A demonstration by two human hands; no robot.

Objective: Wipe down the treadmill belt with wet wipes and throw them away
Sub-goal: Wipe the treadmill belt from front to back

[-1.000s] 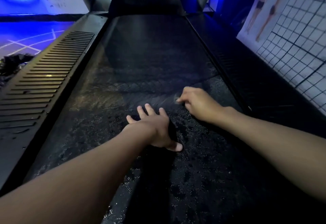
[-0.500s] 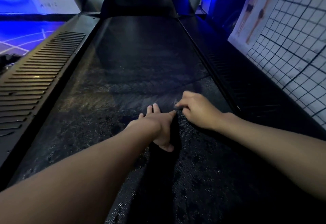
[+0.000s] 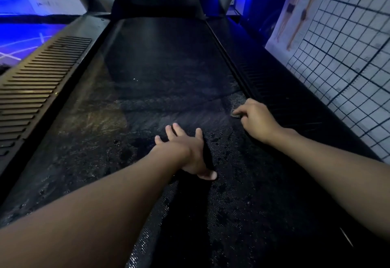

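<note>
The black treadmill belt (image 3: 160,73) stretches away from me, wet and blotchy in its near half. My left hand (image 3: 185,151) lies flat on the middle of the belt with fingers spread. My right hand (image 3: 255,119) is at the belt's right edge, fingers curled round a small grey wet wipe (image 3: 236,115) pressed against the belt. Most of the wipe is hidden under the fingers.
A ribbed side rail (image 3: 38,90) runs along the left of the belt and a dark rail (image 3: 280,103) along the right. The motor hood (image 3: 156,1) closes the far end. A grid-lined wall (image 3: 348,46) with a poster stands close on the right.
My right hand has slid the wipe from the middle of the belt out to its right edge. My left hand has spread flat again after drawing close to the right hand.
</note>
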